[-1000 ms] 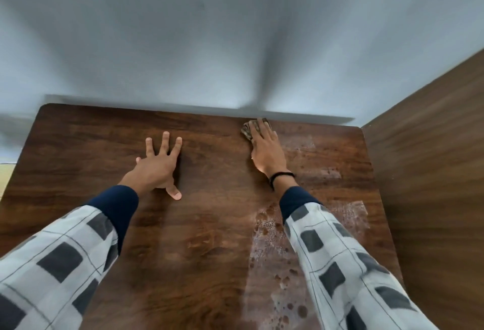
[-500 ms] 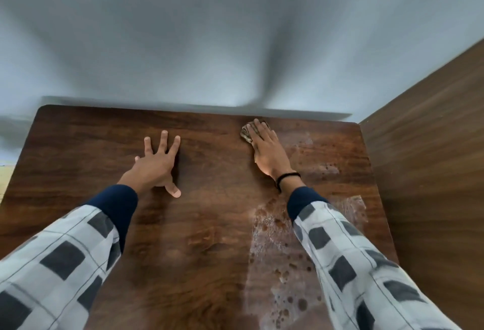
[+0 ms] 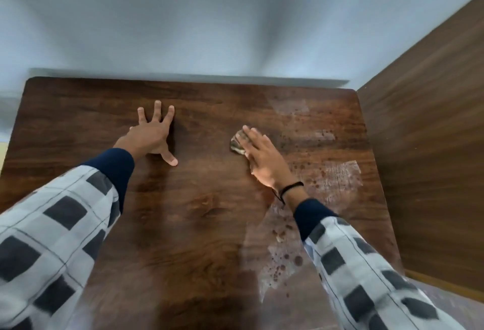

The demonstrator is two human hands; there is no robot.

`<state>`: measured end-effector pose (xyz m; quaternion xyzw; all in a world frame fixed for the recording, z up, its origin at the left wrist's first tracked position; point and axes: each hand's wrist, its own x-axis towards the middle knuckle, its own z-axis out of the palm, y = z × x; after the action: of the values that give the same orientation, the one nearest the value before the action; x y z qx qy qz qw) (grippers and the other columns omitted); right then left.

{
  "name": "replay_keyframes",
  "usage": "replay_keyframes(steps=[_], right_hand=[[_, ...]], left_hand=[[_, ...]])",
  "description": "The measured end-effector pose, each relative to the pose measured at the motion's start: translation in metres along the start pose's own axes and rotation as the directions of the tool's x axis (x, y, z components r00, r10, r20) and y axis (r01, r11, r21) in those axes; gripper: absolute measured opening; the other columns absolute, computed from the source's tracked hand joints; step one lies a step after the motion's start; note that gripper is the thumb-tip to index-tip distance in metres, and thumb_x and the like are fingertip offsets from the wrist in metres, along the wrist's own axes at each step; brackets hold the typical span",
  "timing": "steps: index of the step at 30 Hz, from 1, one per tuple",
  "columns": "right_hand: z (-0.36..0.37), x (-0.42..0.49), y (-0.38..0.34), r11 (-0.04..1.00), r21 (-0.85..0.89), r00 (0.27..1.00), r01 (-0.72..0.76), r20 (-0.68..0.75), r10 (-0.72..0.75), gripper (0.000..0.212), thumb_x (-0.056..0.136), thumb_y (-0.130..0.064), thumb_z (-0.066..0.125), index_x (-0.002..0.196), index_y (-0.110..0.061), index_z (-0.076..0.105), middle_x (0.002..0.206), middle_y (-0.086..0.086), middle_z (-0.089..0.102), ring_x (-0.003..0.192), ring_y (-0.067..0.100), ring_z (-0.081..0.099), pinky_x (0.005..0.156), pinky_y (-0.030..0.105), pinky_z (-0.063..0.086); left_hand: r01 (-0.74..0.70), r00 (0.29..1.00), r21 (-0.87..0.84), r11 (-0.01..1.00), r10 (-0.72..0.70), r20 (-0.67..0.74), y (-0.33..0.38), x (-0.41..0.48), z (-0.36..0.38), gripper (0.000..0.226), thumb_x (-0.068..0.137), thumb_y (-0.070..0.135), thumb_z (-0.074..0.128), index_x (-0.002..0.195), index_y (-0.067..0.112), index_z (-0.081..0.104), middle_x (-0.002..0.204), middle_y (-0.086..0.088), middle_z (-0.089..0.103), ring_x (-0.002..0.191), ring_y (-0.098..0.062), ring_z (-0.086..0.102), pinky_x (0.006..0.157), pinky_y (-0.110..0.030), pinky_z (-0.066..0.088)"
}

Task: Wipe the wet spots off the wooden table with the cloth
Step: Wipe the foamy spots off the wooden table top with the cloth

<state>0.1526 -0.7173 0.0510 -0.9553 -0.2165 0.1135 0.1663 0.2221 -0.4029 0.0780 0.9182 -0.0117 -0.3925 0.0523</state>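
Note:
A dark wooden table [image 3: 204, 225] fills the view. My right hand [image 3: 264, 159] lies flat on a small crumpled cloth [image 3: 237, 143], pressing it to the tabletop right of centre; only the cloth's left edge shows past my fingers. Wet spots and pale streaks [image 3: 337, 175] spread over the right side of the table, from the far right corner down to a patch of droplets [image 3: 282, 259] beside my right sleeve. My left hand [image 3: 152, 133] rests palm down on the table's left half, fingers spread, holding nothing.
A plain pale wall [image 3: 209, 28] rises behind the table's far edge. A wooden panel [image 3: 429, 146] stands close along the table's right side. A strip of floor [image 3: 450, 303] shows at the lower right.
My right hand has drawn the cloth back from the far edge toward me, across the right-centre of the table. The view has tilted down a little. My left hand stays planted.

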Motion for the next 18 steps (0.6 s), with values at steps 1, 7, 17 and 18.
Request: replay_keyframes(steps=[1,7,17,18], right_hand=[[0.003,-0.003,-0.005,0.999,0.008,0.999,-0.037,-0.015,0.037,0.059,0.105,-0.007,0.044,0.161,-0.019,0.029,0.170,0.004,0.015,0.158,0.026,0.011,0.125,0.050,0.018],[0.069,-0.159,-0.064,0.989,0.018,0.988,0.148,0.032,-0.149,0.097,0.081,0.003,0.057,0.164,-0.022,0.014,0.172,0.003,0.002,0.159,0.024,0.002,0.128,0.043,0.010],[0.062,-0.165,-0.071,0.990,-0.022,0.987,0.138,0.089,-0.136,0.075,0.096,-0.018,0.058,0.161,-0.027,0.022,0.171,0.001,0.012,0.158,0.020,0.007,0.125,0.044,0.025],[0.058,-0.159,-0.067,0.990,-0.011,0.986,0.141,0.092,-0.140,0.073,0.098,-0.019,0.055,0.162,-0.028,0.020,0.171,0.000,0.010,0.158,0.020,0.006,0.125,0.045,0.024]], left_hand=[[0.006,1.000,0.000,1.000,-0.006,0.003,0.000,-0.002,-0.001,0.161,0.048,0.053,0.094,0.151,0.031,-0.028,0.156,-0.002,-0.040,0.143,-0.049,-0.025,0.112,-0.071,0.015],[0.019,1.000,-0.033,0.999,-0.018,0.005,0.009,-0.012,-0.007,0.157,0.053,0.046,0.095,0.153,0.030,-0.026,0.158,-0.003,-0.038,0.144,-0.048,-0.025,0.113,-0.071,0.014],[-0.056,0.993,-0.018,0.998,0.057,0.105,0.067,-0.087,0.072,0.144,0.065,0.040,0.091,0.153,0.036,-0.023,0.155,0.001,-0.042,0.145,-0.044,-0.025,0.112,-0.073,0.015],[-0.054,0.992,0.009,0.999,0.053,0.113,0.069,-0.090,0.082,0.146,0.065,0.040,0.091,0.152,0.036,-0.027,0.153,0.001,-0.045,0.145,-0.044,-0.027,0.112,-0.072,0.016]])
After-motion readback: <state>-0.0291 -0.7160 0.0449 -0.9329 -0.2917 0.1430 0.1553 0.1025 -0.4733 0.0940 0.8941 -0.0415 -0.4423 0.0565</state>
